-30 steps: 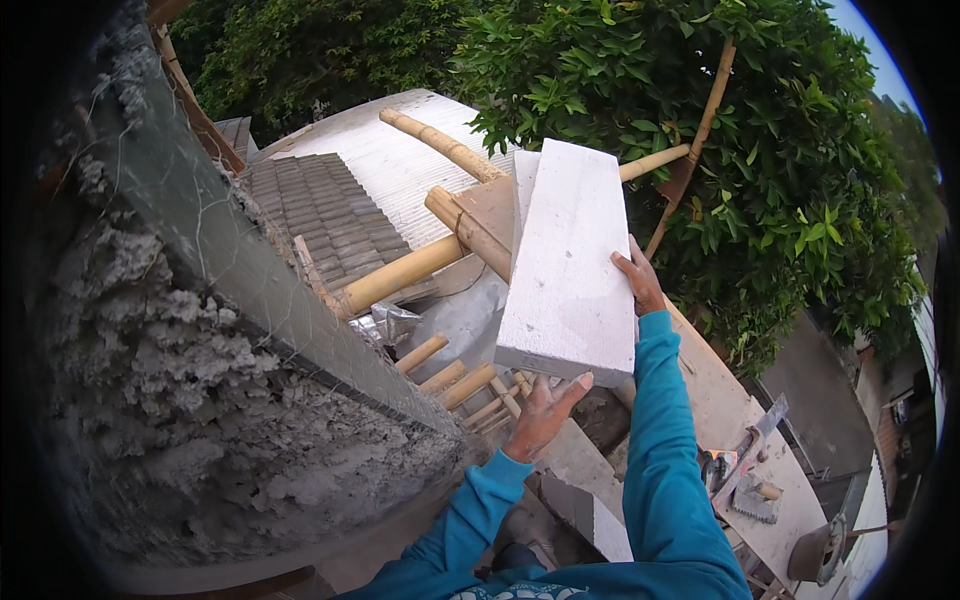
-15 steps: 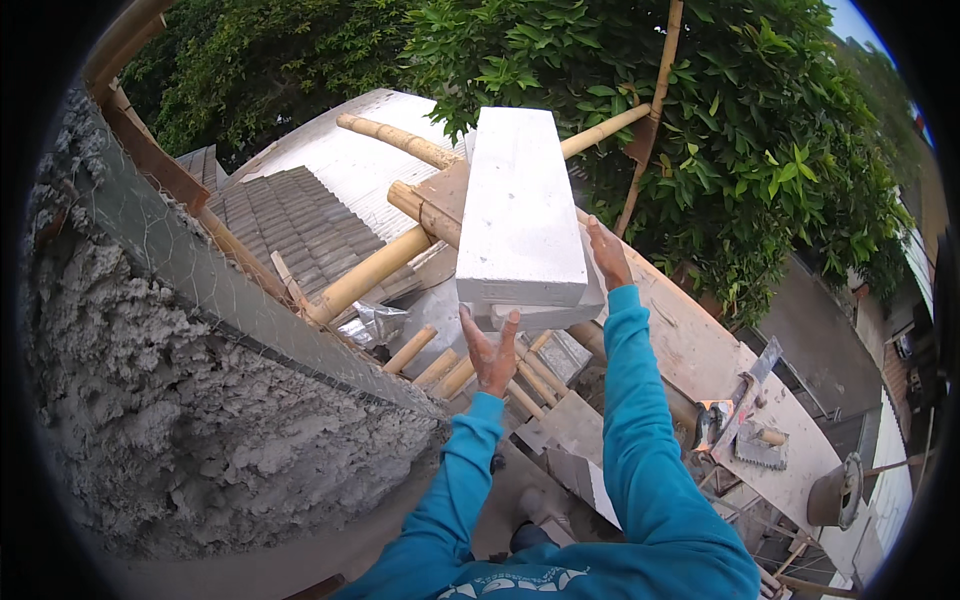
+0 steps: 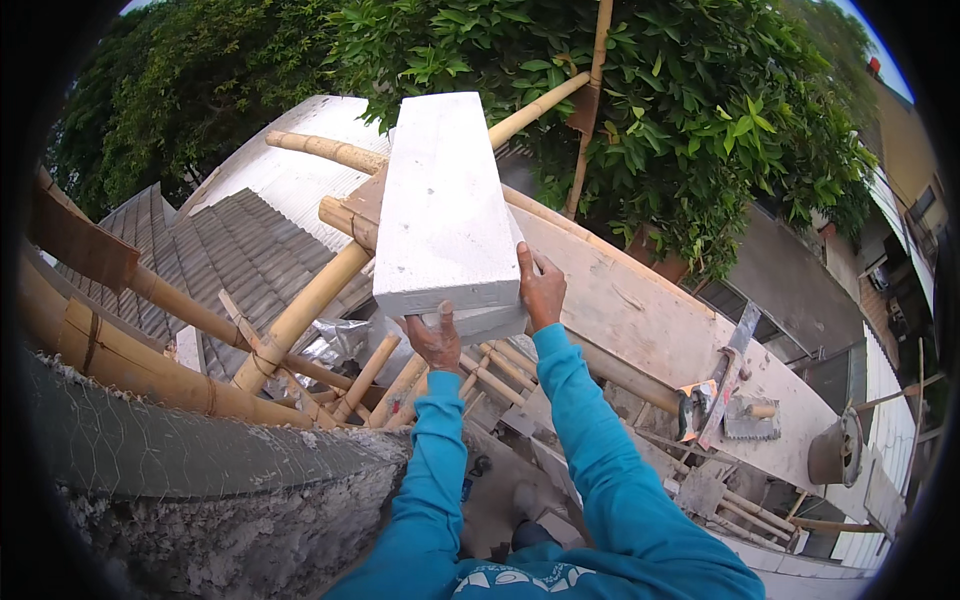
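Note:
A long white lightweight concrete block lies on a second pale block, turned slightly askew from it. My left hand is at the near end, thumb up against the end face and fingers partly hidden under the upper block's edge. Against the right side near the same end, my right hand presses with fingers bent along the block. Both hands appear to grip the upper block. What bears the lower block is mostly hidden.
Bamboo poles cross around the blocks. A long plank runs rightward, bearing a handsaw, a notched trowel and a bucket. Rough mortared wall stands at left; tiled roof and trees lie beyond.
My view has swung, so the scene sits farther left. My right hand has come down onto the block's near right side, and my left hand has closed in under its near edge.

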Action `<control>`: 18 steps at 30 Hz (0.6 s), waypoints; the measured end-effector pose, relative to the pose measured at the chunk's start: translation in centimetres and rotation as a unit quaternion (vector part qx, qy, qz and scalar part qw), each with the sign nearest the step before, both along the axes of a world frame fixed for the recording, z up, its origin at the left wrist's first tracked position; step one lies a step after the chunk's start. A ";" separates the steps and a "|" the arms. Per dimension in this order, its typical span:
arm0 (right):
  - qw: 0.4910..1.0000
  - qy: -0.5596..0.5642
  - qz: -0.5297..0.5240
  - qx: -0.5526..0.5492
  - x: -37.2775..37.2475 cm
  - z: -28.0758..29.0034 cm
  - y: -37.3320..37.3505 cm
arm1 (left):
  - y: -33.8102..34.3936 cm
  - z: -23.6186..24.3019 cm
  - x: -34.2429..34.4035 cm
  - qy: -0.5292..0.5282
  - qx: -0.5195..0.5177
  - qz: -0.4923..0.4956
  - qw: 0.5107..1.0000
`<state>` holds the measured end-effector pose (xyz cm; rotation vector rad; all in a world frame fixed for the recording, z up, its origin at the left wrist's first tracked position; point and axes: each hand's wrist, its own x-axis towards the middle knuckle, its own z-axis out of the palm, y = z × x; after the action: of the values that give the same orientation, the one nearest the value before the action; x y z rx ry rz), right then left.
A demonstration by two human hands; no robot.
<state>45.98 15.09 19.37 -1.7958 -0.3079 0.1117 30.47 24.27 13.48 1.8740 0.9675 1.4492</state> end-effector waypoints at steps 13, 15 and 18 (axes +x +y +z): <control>0.999 -0.013 -0.029 -0.029 -0.2 0.1 2.0 | 2.1 2.4 -0.9 0.089 -0.062 -0.034 0.994; 0.998 0.014 -0.030 -0.051 -0.8 0.7 1.2 | 2.3 2.4 -0.6 0.080 -0.085 -0.049 0.992; 0.996 0.010 -0.089 -0.031 -3.7 0.8 -1.0 | 1.9 3.4 -0.5 0.064 -0.103 -0.058 0.991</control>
<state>42.29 14.05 20.17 -1.8737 -0.1309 0.0131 29.96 26.15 16.83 1.8552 1.0088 1.1271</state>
